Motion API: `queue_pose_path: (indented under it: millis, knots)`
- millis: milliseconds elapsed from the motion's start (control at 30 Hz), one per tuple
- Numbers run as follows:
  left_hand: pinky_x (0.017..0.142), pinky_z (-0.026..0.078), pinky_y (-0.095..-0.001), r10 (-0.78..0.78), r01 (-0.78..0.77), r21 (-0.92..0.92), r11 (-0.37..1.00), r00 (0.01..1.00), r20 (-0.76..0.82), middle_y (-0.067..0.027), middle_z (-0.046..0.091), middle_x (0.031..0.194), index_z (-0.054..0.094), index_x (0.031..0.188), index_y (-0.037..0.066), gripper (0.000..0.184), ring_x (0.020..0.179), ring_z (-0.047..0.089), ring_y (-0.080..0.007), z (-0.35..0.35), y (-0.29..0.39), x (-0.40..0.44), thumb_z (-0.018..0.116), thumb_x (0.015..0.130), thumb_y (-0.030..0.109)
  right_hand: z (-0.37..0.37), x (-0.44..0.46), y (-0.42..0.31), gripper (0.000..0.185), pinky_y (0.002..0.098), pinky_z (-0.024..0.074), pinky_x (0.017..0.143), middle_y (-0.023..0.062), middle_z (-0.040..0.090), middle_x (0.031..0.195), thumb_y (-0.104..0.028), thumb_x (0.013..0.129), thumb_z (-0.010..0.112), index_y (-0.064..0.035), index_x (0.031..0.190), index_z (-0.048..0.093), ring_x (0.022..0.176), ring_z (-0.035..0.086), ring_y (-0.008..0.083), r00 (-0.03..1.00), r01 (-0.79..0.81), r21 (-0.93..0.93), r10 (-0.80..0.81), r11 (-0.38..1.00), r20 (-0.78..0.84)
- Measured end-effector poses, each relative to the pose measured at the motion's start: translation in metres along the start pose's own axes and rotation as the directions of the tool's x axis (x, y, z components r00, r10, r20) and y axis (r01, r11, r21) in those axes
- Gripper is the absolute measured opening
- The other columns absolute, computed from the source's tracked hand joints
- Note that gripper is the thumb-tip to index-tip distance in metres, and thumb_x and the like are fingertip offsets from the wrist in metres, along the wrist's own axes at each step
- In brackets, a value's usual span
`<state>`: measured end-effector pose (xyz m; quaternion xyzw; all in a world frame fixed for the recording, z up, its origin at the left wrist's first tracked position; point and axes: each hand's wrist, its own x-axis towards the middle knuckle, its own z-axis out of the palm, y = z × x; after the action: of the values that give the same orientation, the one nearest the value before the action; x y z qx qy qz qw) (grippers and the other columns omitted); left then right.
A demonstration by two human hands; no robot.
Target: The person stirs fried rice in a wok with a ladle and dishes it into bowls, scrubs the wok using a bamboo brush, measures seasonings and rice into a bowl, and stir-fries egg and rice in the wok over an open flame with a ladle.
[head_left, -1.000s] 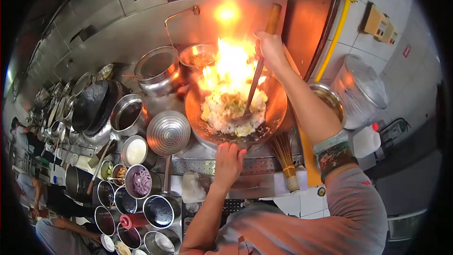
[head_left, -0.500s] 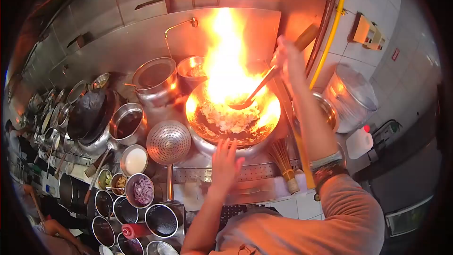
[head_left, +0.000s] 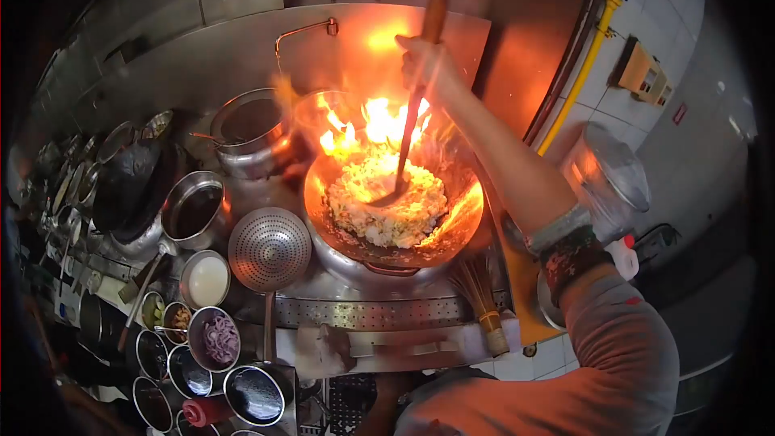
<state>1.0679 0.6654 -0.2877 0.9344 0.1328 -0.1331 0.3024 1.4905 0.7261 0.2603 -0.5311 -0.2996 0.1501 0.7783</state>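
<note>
My right hand [head_left: 425, 64] is closed around the long ladle [head_left: 408, 133], just below its wooden grip. The ladle stands steeply, its bowl pressed into a mound of what looks like fried rice [head_left: 395, 222]. That rice fills the middle of the wok [head_left: 468, 230], which sits on the range. Flames [head_left: 386, 117] rise over the wok's far side. Low by the counter's front edge, a dark shape looks like part of my left arm [head_left: 387, 404]; its fingers cannot be made out in the shadow. A bunched pale cloth [head_left: 321, 351] lies nearby.
A perforated strainer [head_left: 270, 249] lies left of the wok. Pots of dark liquid [head_left: 194, 208], a bowl of white liquid [head_left: 207, 280] and sliced onions [head_left: 219, 337] stand further left. A bamboo brush [head_left: 484, 311] rests at right, before a yellow pipe [head_left: 583, 73].
The flames have shrunk. My right hand has moved left, bringing the ladle from a slant to nearly upright in the rice. My left hand has dropped away from the wok's near rim.
</note>
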Motion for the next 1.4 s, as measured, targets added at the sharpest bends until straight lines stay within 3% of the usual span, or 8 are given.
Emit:
queue_pose_path:
  millis: [367,433,500,600,767,1000,1300,1400]
  knots:
    - [0.085,0.048,-0.0460,0.062,-0.018,-0.166,0.986,0.962,0.265,-0.0193,0.064,0.103,0.066,0.106,0.011,0.039,0.092,0.063,-0.0352,-0.190,0.084,-0.075,0.059,0.082,0.040,-0.033,-0.045,-0.048,0.031,0.0266,0.0216,0.036,-0.0069,0.029,0.045,-0.018,0.085,0.060,-0.0143,0.061,0.040,0.036,0.029,0.0073,0.999,-0.042,0.072,0.043,0.997,-0.023]
    - [0.080,0.047,-0.0450,0.126,-0.284,-0.343,0.895,0.900,-0.416,-0.0172,0.065,0.102,0.066,0.106,0.009,0.037,0.094,0.062,-0.0316,-0.272,0.138,-0.071,0.067,0.078,0.033,-0.046,-0.061,-0.012,0.028,0.0275,0.0240,0.038,-0.0050,0.030,0.047,-0.020,0.084,0.062,-0.0139,0.065,0.043,0.036,0.027,0.0083,0.993,-0.028,0.031,0.032,0.999,-0.115]
    - [0.088,0.038,-0.0460,0.346,-0.257,0.234,0.938,0.624,-0.701,-0.0158,0.053,0.120,0.056,0.115,0.008,0.049,0.110,0.046,-0.0351,-0.341,0.190,-0.031,0.071,0.074,0.031,-0.051,-0.065,0.009,0.027,0.0301,0.0269,0.038,-0.0037,0.031,0.048,-0.021,0.084,0.062,-0.0139,0.066,0.042,0.036,0.025,0.0096,0.990,0.057,-0.025,-0.060,0.998,-0.125]
    - [0.080,0.039,-0.0480,0.414,-0.396,0.171,0.902,0.684,-0.601,-0.0171,0.054,0.096,0.058,0.093,0.003,0.027,0.096,0.049,-0.0390,-0.329,0.177,0.026,0.071,0.075,0.020,-0.049,-0.050,-0.018,0.030,0.0306,0.0271,0.036,-0.0048,0.029,0.048,-0.019,0.085,0.059,-0.0145,0.063,0.039,0.036,0.024,0.0094,0.897,-0.022,-0.135,-0.040,0.991,-0.440]
    - [0.066,0.038,-0.0430,0.449,-0.423,0.191,0.886,0.677,-0.584,-0.0107,0.051,0.082,0.054,0.082,0.007,0.015,0.081,0.049,-0.0319,-0.349,0.202,-0.010,0.066,0.078,0.016,-0.063,-0.073,-0.046,0.032,0.0300,0.0271,0.037,-0.0055,0.025,0.047,-0.019,0.086,0.056,-0.0157,0.061,0.037,0.036,0.025,0.0090,0.952,-0.158,0.085,0.175,0.984,-0.250]
    - [0.067,0.038,-0.0430,0.448,-0.346,0.285,0.894,0.665,-0.597,-0.0113,0.052,0.085,0.055,0.084,0.007,0.012,0.084,0.050,-0.0319,-0.284,0.149,-0.027,0.063,0.080,0.015,-0.035,-0.110,-0.037,0.031,0.0300,0.0279,0.038,-0.0036,0.029,0.047,-0.018,0.086,0.060,-0.0118,0.064,0.039,0.035,0.028,0.0099,0.899,0.213,-0.039,-0.211,0.976,-0.385]
    - [0.070,0.039,-0.0426,0.456,-0.440,0.199,0.876,0.617,-0.642,-0.0128,0.052,0.088,0.057,0.081,0.006,0.011,0.086,0.049,-0.0324,-0.320,0.158,0.027,0.063,0.079,0.015,0.000,-0.095,0.008,0.030,0.0323,0.0321,0.036,-0.0002,0.040,0.046,-0.018,0.085,0.059,-0.0082,0.059,0.047,0.034,0.036,0.0143,0.836,0.101,-0.508,-0.350,0.856,-0.422]
    - [0.072,0.040,-0.0422,0.451,-0.418,0.213,0.883,0.628,-0.634,-0.0116,0.053,0.087,0.057,0.080,0.006,0.012,0.086,0.050,-0.0320,-0.287,0.139,-0.021,0.064,0.079,0.015,-0.004,-0.123,-0.022,0.036,0.0309,0.0320,0.036,-0.0020,0.036,0.045,-0.019,0.084,0.062,-0.0109,0.056,0.042,0.034,0.035,0.0121,0.919,0.263,-0.209,-0.310,0.942,-0.242]
